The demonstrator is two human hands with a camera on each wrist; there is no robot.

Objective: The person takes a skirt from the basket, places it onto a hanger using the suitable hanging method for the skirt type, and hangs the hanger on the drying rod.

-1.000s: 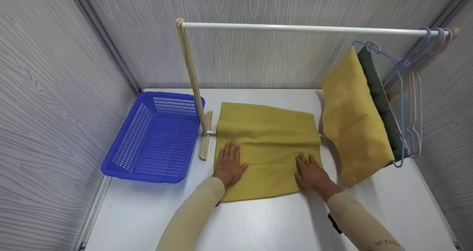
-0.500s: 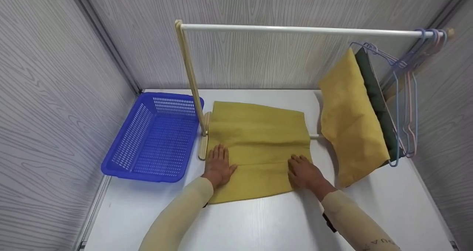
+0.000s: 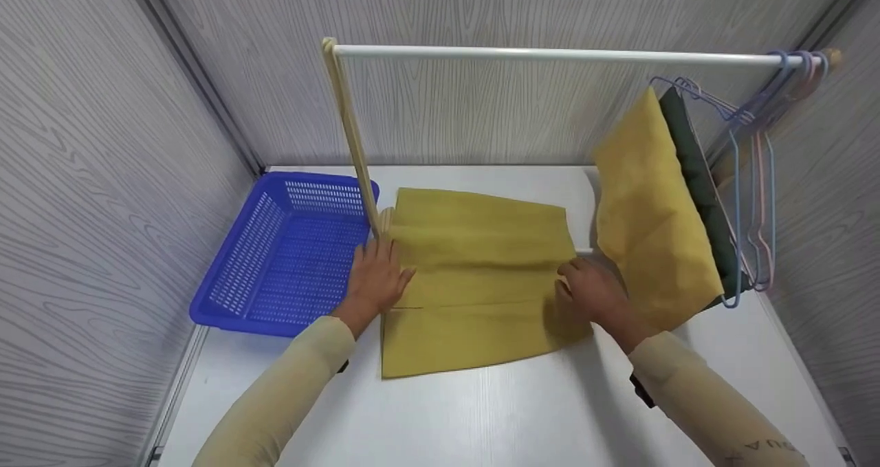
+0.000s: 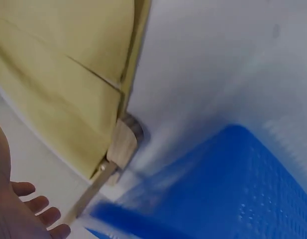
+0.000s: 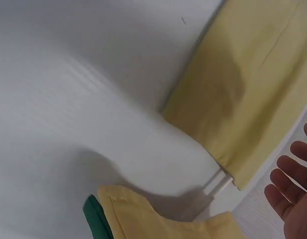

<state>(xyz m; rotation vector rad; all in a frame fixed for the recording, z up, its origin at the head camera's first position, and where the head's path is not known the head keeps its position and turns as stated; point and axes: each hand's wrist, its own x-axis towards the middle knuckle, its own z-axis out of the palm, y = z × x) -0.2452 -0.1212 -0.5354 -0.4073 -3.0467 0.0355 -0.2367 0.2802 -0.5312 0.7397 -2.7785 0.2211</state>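
A mustard-yellow piece of cloth [image 3: 474, 281] lies flat on the table, with a seam or fold line across its lower half. My left hand [image 3: 377, 276] hovers by its left edge, covering part of the rack's wooden foot [image 4: 124, 144]. In the left wrist view that hand's fingers [image 4: 50, 217] are loosely bent and hold nothing. At the cloth's right edge is my right hand [image 3: 591, 289], raised enough to cast a shadow on it. The right wrist view shows relaxed fingers [image 5: 291, 172] with nothing in them.
To the left stands a blue plastic basket [image 3: 275, 326]. A white rail [image 3: 550, 54] on a wooden post [image 3: 350, 130] spans the back. Yellow cloth [image 3: 653, 226] and dark green cloth [image 3: 701, 185] hang at right, beside several hangers [image 3: 735, 219].
Both hands first pressed on the cloth, which shifted slightly left in view. Since then they have lifted off and moved apart, the left toward the basket, the right toward the hanging cloths.
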